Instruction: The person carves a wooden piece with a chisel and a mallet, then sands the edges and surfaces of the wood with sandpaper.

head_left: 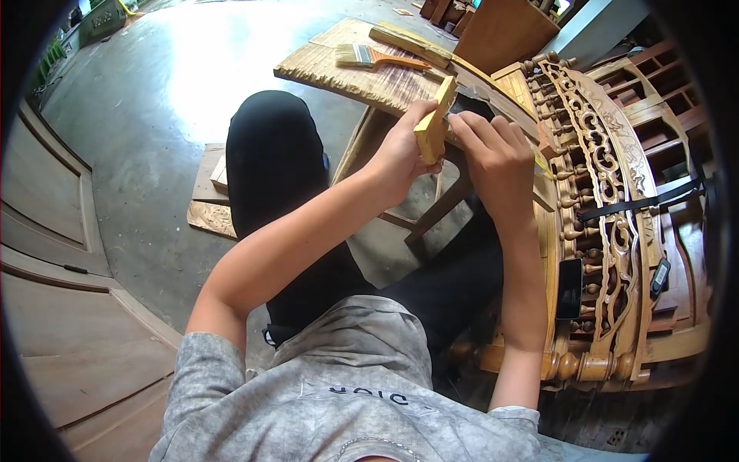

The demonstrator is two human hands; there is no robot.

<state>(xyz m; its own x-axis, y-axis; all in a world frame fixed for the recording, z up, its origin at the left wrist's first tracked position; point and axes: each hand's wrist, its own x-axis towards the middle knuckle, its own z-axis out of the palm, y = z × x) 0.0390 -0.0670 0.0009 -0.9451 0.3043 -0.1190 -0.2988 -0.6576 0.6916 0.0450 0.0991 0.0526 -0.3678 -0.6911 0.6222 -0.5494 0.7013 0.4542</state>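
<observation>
My left hand (403, 151) grips a yellowish wooden block (431, 135), held up on edge above my lap. Close against the block's right side is my right hand (494, 146), its fingers curled in a pinch. A small thin item may be between those fingertips, but it is too hidden to name. Just beyond both hands lies a rough-edged wooden board (327, 63) on a stand. A paintbrush (392, 61) with an orange handle rests on it, alongside a narrow wooden strip (412, 45).
Carved wooden furniture (604, 177) with turned spindles fills the right side. A phone (570, 289) and a small dark device (660, 277) rest on it. Wooden offcuts (212, 219) lie on the floor by my left knee. Panelled wood (54, 192) stands at far left.
</observation>
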